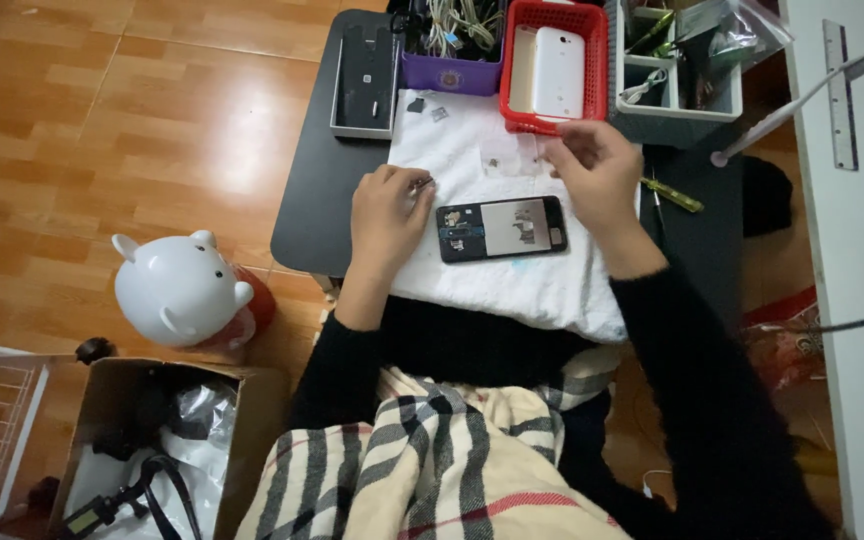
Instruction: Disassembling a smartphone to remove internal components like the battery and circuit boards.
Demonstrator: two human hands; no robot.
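Note:
An opened phone (501,229) with its back removed lies on a white towel (512,280) spread over a small dark table (317,200). My left hand (385,215) rests on the towel just left of the phone, gripping a thin metal tool, probably tweezers (422,183), between thumb and fingers. My right hand (597,170) hovers above the phone's right end, its fingertips pinched on something too small to identify. Small loose parts (497,160) lie on the towel between my hands.
At the table's far edge stand a red basket (552,70) holding white phone covers, a purple bin of cables (452,50), a grey compartment box (677,80) and a dark tray (365,80). A yellow-green screwdriver (672,195) lies at right. A white piggy figure (182,290) and cardboard box (152,440) sit on the floor.

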